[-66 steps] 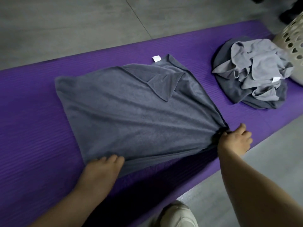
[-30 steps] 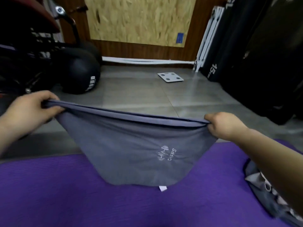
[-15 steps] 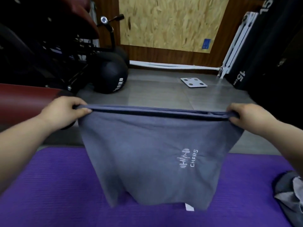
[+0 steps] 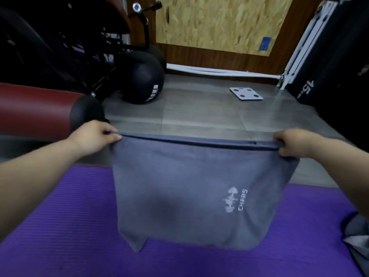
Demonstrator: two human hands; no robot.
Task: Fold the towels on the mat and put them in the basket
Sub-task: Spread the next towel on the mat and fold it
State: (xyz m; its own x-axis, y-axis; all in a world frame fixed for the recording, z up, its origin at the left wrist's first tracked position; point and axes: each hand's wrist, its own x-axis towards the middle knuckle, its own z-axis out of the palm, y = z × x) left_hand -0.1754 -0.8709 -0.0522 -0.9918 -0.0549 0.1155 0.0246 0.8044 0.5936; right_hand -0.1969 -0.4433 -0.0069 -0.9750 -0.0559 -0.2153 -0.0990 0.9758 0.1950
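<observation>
Over the middle of the purple mat [image 4: 60,226]: a grey towel [image 4: 179,186], held up in the air and doubled, with two layers showing along the taut, almost level top edge. Lower edge slack, drooping to a point at the near left; touching the mat there or hanging just above it, cannot tell. White logo printed low on the right half. Bare mat open to the left of the cloth and on its near side. Bare grey floor [image 4: 199,112] open beyond the far mat edge, up to a black ball [image 4: 141,78] at far left and a flat white scale [image 4: 246,93] at far right. Hemmed in at the left edge by a red padded roll [image 4: 34,108], at the far right by a black box marked 15 [image 4: 329,56].

Counted: one towel in the air; one heap of grey towels [image 4: 357,236] on the mat at the right edge, cut off by the frame, number in it unclear; one mat.

Left grip [image 4: 93,136] clenched on the top left corner, thumb on the near face, fingers curled over the hem. Right grip [image 4: 293,143] clenched on the top right corner, fingers wrapped over both layers. Arms spread wide, well apart.
</observation>
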